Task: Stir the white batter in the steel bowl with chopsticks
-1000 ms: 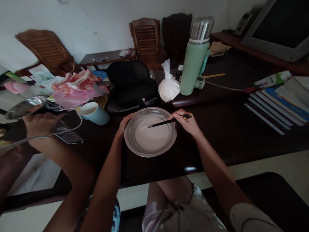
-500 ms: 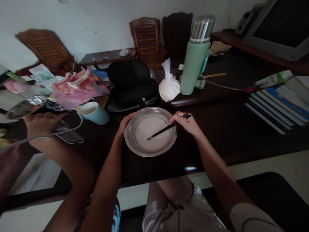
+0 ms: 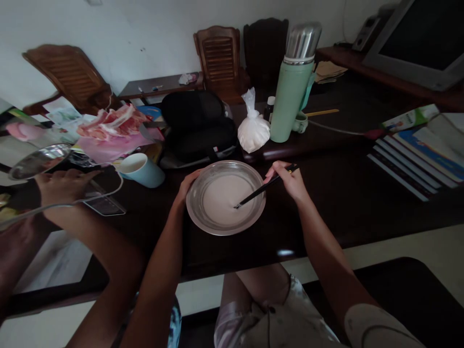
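A round metal basin (image 3: 225,231) stands on the dark table, with a pale, milky batter (image 3: 221,198) spread over its bottom. My left hand (image 3: 189,186) is closed on the basin's left rim; its fingertips are partly hidden behind the side. At the right rim, my right hand (image 3: 288,180) grips a pair of black chopsticks (image 3: 259,191) with gold bands near the top. The chopsticks slant down to the left, and their tips touch the batter near the middle of the basin.
Behind the basin are a knotted bag of white powder (image 3: 253,131), a green thermos (image 3: 293,96) and an open black case (image 3: 199,128). A blue mug (image 3: 147,173) stands left. Another person's hand (image 3: 63,186) is beside a metal bowl (image 3: 38,162). Books (image 3: 409,169) lie right.
My right hand has moved a little to the right, drawing the chopstick tips rightward through the batter. My left hand and the basin have stayed in place.
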`<state>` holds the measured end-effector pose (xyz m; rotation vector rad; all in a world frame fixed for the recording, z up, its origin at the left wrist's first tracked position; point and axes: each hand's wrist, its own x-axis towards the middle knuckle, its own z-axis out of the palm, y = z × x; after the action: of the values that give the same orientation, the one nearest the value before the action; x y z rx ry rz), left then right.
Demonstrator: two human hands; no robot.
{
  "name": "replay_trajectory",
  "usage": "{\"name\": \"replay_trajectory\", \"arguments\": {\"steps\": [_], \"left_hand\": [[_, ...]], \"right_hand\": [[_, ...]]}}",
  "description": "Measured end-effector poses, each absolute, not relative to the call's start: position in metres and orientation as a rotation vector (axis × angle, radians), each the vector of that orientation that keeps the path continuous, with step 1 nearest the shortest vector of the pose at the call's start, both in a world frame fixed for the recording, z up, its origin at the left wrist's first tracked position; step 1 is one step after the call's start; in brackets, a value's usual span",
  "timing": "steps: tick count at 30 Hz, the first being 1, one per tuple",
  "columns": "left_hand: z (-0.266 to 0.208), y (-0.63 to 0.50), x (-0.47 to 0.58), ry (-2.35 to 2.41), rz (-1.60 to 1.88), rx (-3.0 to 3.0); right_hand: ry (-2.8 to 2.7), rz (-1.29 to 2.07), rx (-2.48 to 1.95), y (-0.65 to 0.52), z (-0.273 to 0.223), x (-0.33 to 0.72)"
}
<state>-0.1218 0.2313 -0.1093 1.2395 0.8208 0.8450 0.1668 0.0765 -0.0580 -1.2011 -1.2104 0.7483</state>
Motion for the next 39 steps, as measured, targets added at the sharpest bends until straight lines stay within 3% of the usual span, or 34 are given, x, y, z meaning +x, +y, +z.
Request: {"name": "replay_trajectory", "arguments": {"steps": [8,16,23,28,34,39], "left_hand": [[-0.109,0.229,-0.122,0.858,0.841,1.184],[-0.106,0.229,-0.121,0.868,0.827,1.207],[-0.108,0.231,-0.122,0.864,0.840,1.257],[-0.110,0.232,-0.122,0.840,0.829,1.234],[-0.105,0.230,-0.121,0.850,0.827,1.193],[-0.106,0.230,-0.122,0.855,0.825,1.230]], "right_hand": [[-1.513,0.704,-1.146,0.080,-0.065,0.154],[-1.136,0.575,-1.256,0.079,-0.061,0.175],[-1.303,0.835,-1.170,0.078,-0.061,0.157],[-1.428,0.722,-1.159,0.081,-0.068,0.154],[-1.195,0.553,-1.262,0.080,-0.064,0.170],[-1.152,0.690,-1.212,0.078,-0.059,0.170]]}}
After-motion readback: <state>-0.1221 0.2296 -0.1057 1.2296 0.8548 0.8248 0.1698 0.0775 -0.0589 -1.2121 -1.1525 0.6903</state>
